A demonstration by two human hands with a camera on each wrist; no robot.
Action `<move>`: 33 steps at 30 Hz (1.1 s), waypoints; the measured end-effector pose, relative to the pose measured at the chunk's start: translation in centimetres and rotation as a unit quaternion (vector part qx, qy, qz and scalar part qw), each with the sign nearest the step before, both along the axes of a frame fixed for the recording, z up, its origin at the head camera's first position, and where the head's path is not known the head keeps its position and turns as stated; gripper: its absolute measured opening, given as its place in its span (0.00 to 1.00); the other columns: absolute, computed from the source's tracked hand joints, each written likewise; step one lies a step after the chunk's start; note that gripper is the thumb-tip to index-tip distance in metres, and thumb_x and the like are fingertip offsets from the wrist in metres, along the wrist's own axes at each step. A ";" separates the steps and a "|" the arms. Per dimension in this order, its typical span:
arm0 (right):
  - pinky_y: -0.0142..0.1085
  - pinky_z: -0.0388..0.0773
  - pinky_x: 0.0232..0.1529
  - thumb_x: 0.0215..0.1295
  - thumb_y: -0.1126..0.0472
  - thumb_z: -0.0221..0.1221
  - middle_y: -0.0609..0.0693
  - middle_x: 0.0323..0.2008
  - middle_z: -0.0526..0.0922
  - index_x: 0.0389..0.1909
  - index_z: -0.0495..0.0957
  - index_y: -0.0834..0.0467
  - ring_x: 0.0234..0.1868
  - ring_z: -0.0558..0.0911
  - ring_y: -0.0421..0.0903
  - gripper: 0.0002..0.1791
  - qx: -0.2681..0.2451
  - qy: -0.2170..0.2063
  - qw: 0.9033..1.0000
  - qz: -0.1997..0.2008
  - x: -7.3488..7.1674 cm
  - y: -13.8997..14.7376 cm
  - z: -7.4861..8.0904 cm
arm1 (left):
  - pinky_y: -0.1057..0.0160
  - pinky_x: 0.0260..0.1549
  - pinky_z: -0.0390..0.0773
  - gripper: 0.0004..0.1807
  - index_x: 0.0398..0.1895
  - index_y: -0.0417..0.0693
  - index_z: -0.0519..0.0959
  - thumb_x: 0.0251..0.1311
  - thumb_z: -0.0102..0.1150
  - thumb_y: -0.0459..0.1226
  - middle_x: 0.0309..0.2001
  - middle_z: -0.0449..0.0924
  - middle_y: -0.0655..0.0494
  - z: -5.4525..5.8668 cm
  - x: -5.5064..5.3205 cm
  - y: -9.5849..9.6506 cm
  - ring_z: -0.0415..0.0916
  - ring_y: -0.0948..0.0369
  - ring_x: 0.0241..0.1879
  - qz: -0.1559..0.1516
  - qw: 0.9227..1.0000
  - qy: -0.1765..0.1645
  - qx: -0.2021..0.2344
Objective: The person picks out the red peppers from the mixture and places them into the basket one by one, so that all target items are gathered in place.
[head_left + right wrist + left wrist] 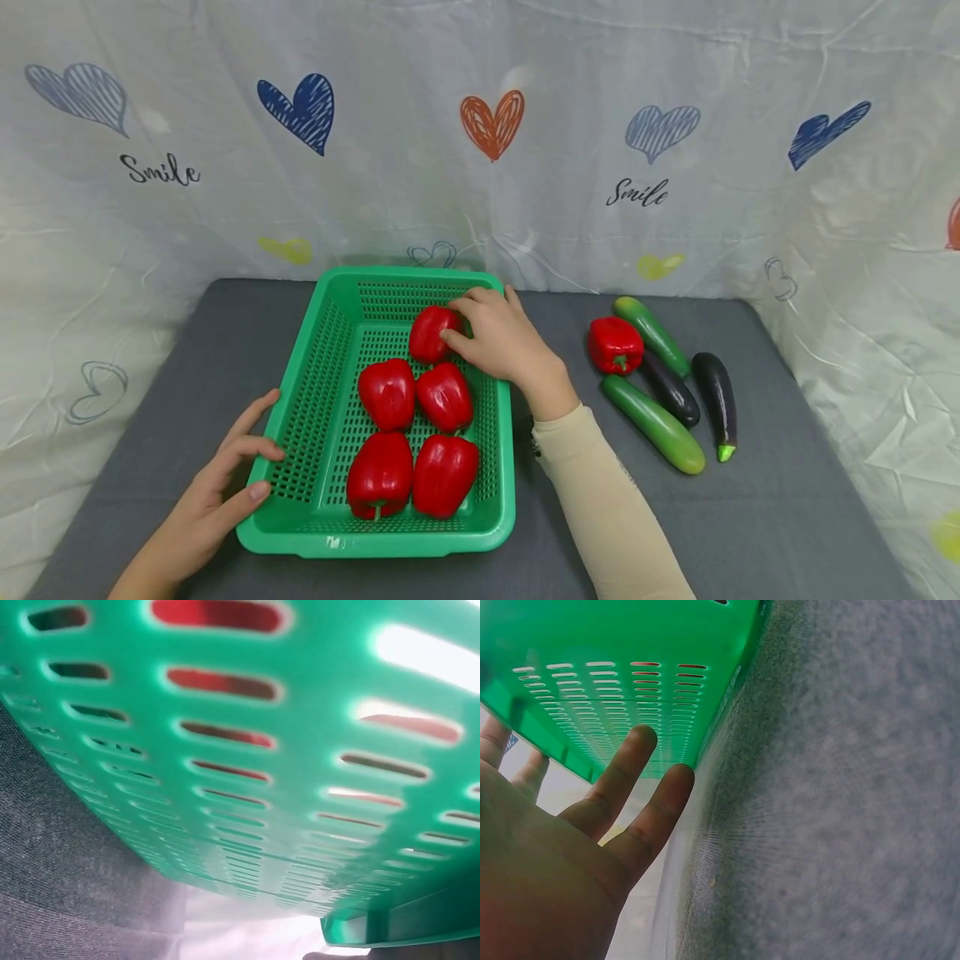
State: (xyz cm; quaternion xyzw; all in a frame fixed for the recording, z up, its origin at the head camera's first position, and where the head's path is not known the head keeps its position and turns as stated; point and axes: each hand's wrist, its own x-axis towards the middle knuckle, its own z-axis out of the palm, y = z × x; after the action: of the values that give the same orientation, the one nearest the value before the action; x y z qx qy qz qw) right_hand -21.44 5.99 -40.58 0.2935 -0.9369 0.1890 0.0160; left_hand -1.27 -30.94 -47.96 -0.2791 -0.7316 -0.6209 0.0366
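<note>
A green plastic basket (405,543) with slotted walls holds several glossy red bell peppers, among them one at the front left (380,475). At its far right corner my right hand (498,333) reaches over the rim and grips a red bell pepper (431,335), thumb on the near side and fingers behind. My left hand (213,483) rests at the basket's left rim, thumb and a finger over the edge. In the left wrist view, two straight fingers (634,761) lie along the outer wall. The right wrist view shows mostly the slotted wall (300,787), red showing through.
Right of the basket on the grey cloth (555,500) lie another red bell pepper (615,343), two green zucchini-like vegetables (660,425) and two dark eggplants (716,396). A white curtain (405,183) printed with hearts hangs behind.
</note>
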 end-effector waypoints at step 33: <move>0.66 0.48 0.80 0.80 0.46 0.62 0.51 0.69 0.82 0.71 0.81 0.56 0.73 0.74 0.50 0.27 -0.026 -0.004 0.999 0.021 0.0 0.4 0.3 | 0.70 0.70 0.53 0.23 0.61 0.31 0.72 0.66 0.46 0.12 0.88 0.39 0.35 -0.4 0.1 -0.1 0.46 0.52 0.82 0.005 1.000 -0.009 -0.005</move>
State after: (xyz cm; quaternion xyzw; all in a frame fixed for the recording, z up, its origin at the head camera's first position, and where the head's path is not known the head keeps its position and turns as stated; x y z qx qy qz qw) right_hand -21.44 6.41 -40.32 0.3116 -0.9254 0.2152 0.0161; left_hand -1.18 -31.07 -48.31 -0.2700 -0.7363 -0.6196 0.0314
